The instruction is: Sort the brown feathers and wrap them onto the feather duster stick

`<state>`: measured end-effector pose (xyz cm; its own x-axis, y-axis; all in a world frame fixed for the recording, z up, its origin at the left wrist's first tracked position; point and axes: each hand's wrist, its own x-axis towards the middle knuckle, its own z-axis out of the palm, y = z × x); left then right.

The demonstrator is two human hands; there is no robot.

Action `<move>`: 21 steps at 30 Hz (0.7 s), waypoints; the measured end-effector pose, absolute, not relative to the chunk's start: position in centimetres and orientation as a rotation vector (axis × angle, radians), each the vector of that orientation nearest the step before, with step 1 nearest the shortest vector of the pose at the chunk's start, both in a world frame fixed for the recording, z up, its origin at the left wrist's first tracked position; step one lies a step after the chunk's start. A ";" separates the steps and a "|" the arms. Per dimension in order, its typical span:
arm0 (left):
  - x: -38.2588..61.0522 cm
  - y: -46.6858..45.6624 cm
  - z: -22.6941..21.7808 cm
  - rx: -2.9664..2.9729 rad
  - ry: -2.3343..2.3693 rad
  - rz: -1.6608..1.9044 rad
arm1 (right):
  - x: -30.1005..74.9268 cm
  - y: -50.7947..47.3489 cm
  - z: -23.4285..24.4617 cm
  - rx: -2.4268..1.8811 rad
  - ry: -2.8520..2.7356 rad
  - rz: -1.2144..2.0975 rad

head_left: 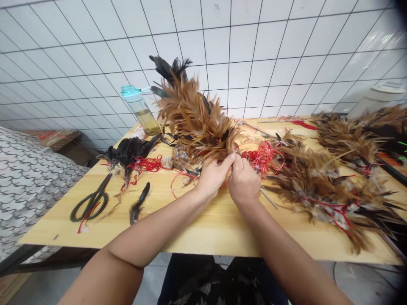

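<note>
A long feather duster of brown feathers, black at its far tip, slants up and away to the left from my hands. My left hand is closed around its near end, thumb pressed forward. Right beside it, my right hand is closed too, its thumb meeting the left one; a thin grey rod shows below this fist. What exactly the right fingers pinch is hidden. A tangle of red string lies just past the right hand, and more red string lies to the left.
Black-handled scissors, a loose black feather and a black feather bunch are on the left of the wooden table. A bottle stands behind. Brown feather bundles cover the right side. A tiled wall rises behind.
</note>
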<state>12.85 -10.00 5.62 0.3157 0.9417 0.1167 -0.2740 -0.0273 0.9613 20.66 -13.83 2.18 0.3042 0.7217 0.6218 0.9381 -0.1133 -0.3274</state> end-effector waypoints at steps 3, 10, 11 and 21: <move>12.8 -10.0 5.5 1.198 0.814 1.114 | 20.3 -13.8 2.1 -1.911 -1.466 -0.365; 12.3 -9.8 5.2 1.073 0.784 1.143 | 18.9 -14.3 2.5 -1.984 -1.499 -0.385; 12.2 -9.7 5.0 1.057 0.774 1.145 | 18.7 -14.5 2.8 -2.006 -1.503 -0.348; 11.0 -7.9 2.8 1.167 0.836 1.074 | 21.4 -13.5 3.8 -1.486 -1.194 1.018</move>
